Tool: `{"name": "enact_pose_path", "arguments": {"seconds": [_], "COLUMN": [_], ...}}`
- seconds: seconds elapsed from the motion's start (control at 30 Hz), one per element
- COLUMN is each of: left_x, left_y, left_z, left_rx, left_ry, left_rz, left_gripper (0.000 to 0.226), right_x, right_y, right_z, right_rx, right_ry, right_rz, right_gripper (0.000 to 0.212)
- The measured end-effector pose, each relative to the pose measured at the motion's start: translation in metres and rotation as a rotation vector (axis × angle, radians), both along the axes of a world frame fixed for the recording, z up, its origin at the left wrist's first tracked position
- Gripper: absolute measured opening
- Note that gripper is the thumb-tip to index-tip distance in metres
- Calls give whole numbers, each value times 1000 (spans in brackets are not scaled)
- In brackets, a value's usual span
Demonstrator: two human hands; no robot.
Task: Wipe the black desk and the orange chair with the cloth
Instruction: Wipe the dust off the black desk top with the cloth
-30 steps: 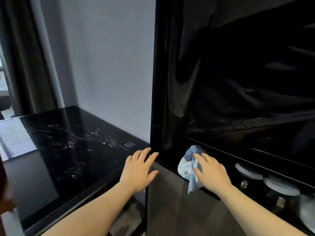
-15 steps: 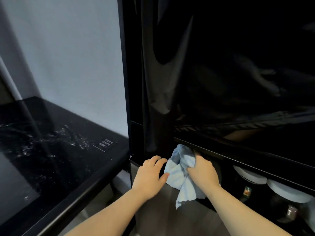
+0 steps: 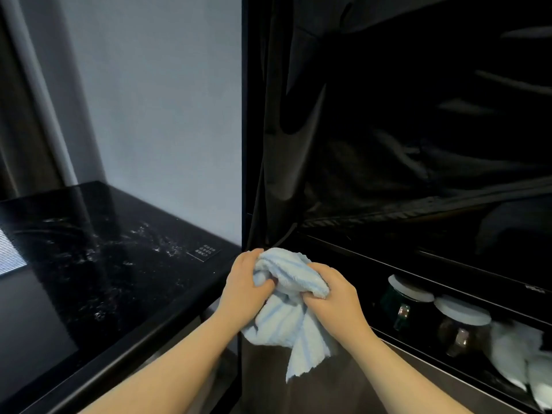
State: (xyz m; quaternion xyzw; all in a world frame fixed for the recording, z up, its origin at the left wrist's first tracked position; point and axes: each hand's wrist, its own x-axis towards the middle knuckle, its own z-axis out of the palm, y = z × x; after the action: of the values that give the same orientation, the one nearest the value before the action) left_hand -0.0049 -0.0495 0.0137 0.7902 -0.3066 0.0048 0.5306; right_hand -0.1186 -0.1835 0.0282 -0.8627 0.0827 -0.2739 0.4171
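A light blue striped cloth [image 3: 288, 321] is bunched between both my hands in front of a tall black cabinet. My left hand [image 3: 243, 289] grips its left side with curled fingers. My right hand [image 3: 334, 294] clutches the upper right fold, and a loose end of the cloth hangs down below. The glossy black desk [image 3: 98, 264] lies to the left, its top smeared with whitish streaks. No orange chair is in view.
The black cabinet [image 3: 388, 144] holds dark hanging clothes behind a glossy front. A low shelf at the right carries two jars with white lids [image 3: 460, 312] and white cloths [image 3: 519, 354]. A grey wall [image 3: 167, 100] and a dark curtain [image 3: 27, 100] stand behind the desk.
My left hand left the cabinet edge and took hold of the cloth. My right hand pulled the cloth off the cabinet ledge, so both hands now bunch it.
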Motion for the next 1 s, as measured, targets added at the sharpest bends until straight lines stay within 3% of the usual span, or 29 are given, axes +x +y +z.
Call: {"name": "enact_pose_path", "arguments": {"seconds": [0.03,0.07,0.17,0.3,0.33,0.47,0.63,0.73,0.83,0.87,0.93,1.0], "left_x": [-6,-11,-26,-39,-42,-46,-41,-33,-15,-7,12,31], "left_y": [11,22,59,109,122,167,224,251,272,279,294,308], "left_z": [6,10,20,32,36,53,71,74,77,80,91,107], "left_rx": [6,6,13,10,5,104,283,-16,-318,-386,-536,-663], "left_ry": [-17,-2,198,199,190,233,416,653,810,862,951,992], "left_rz": [23,49,107,209,219,146,76,67,190,259,374,391], "left_gripper": [8,4,10,15,18,28,24,22,27,30,36,40], "right_x": [-7,-14,-27,-26,-23,-9,22,47,72,78,92,104], "right_y": [8,15,35,60,67,91,130,162,201,216,245,272], "right_z": [3,6,11,20,23,29,35,36,36,38,46,59], "right_rx": [14,27,56,-49,-61,-70,1,-70,-206,-204,-23,297], "right_ry": [-2,7,80,286,294,233,147,203,213,136,-9,34], "right_rz": [18,41,112,111,125,171,194,226,165,146,209,421], "right_gripper": [49,46,36,62,61,21,26,22,48,45,19,24]}}
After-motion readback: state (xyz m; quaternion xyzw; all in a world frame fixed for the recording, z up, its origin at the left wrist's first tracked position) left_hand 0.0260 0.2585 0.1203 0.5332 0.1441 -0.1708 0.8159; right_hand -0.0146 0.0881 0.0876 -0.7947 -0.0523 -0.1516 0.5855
